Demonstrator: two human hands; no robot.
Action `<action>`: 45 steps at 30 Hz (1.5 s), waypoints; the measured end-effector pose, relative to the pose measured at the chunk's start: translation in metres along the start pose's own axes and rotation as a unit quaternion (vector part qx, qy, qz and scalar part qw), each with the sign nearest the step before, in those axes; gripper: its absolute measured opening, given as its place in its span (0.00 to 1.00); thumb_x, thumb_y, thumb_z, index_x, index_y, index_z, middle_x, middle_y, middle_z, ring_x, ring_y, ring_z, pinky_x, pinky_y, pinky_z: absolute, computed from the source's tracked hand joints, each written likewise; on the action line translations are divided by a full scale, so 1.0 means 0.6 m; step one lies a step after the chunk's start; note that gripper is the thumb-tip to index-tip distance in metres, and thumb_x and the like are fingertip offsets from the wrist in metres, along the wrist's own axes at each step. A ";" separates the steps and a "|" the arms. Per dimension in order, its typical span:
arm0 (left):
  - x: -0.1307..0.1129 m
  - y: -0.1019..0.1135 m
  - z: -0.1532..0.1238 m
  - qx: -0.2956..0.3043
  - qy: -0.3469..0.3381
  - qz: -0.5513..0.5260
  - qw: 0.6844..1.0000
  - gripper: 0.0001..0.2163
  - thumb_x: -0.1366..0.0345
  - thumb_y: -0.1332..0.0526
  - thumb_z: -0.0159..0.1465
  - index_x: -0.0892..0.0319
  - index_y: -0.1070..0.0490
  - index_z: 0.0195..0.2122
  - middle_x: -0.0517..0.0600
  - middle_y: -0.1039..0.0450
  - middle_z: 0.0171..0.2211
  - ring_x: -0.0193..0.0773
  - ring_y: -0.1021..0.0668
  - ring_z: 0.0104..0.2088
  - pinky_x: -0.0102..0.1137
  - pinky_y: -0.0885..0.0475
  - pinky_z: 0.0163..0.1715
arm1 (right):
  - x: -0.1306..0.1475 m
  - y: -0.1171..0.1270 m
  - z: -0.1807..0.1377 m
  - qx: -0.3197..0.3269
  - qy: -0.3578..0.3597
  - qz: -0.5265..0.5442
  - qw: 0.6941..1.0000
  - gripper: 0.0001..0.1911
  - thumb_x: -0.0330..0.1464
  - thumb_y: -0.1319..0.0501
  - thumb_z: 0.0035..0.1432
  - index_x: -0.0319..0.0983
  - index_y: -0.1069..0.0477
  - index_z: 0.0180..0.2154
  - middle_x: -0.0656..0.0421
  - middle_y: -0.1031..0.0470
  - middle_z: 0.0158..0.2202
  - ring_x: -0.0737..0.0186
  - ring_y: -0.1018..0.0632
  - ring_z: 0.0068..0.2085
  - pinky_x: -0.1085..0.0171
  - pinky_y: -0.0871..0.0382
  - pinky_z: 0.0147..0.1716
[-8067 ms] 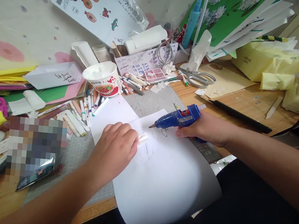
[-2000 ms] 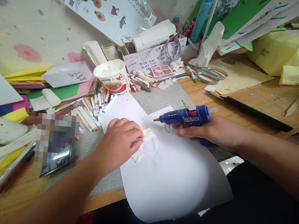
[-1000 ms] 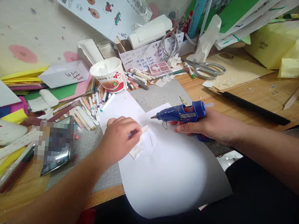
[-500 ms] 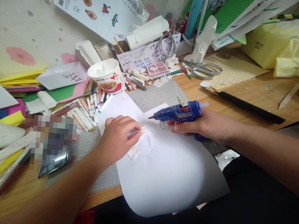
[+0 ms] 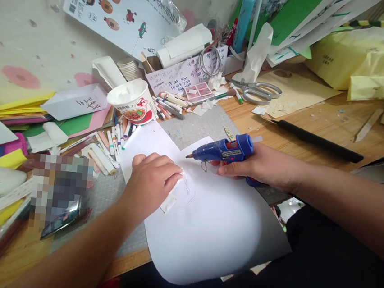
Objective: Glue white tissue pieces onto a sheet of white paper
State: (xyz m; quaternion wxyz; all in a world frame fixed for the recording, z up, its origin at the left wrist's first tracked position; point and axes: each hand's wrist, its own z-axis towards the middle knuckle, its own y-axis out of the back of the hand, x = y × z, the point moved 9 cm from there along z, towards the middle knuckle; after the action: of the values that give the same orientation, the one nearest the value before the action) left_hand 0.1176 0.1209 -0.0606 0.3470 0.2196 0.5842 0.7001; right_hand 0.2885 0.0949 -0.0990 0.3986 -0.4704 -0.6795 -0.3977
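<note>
My right hand (image 5: 261,164) grips a blue glue gun (image 5: 223,151), its nozzle pointing left just above a large white sheet (image 5: 214,227). My left hand (image 5: 151,181) lies curled over a small white paper strip (image 5: 169,200) and presses it onto the sheet beside a wavy pencil line. The nozzle hovers a short way right of my left fingers, not touching them. The sheet hangs over the desk's front edge.
Markers (image 5: 110,145) lie scattered left of the sheet by a noodle cup (image 5: 133,102). Scissors (image 5: 258,91) and a long black tool (image 5: 317,140) lie on the wooden desk (image 5: 316,120) at the right. Coloured paper stacks (image 5: 18,113) and a phone (image 5: 60,222) are on the left.
My left hand has flattened the paper strip down onto the sheet, covering more of it. The glue gun has drifted slightly left and down, staying in my right hand.
</note>
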 end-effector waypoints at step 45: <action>-0.007 0.008 0.005 -0.020 -0.040 -0.009 0.999 0.08 0.72 0.44 0.62 0.55 0.29 0.28 0.44 0.22 0.29 0.37 0.22 0.32 0.38 0.40 0.37 | 0.005 0.001 -0.004 -0.005 0.011 -0.011 1.000 0.10 0.34 0.32 0.46 0.40 0.24 0.34 0.58 0.22 0.33 0.61 0.24 0.34 0.65 0.30 0.31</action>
State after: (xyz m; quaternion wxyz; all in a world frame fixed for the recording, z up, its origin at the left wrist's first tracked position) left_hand 0.1217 0.1195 -0.0550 0.3811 0.2352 0.5578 0.6988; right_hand 0.2886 0.0934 -0.0954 0.3990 -0.4609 -0.6781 -0.4105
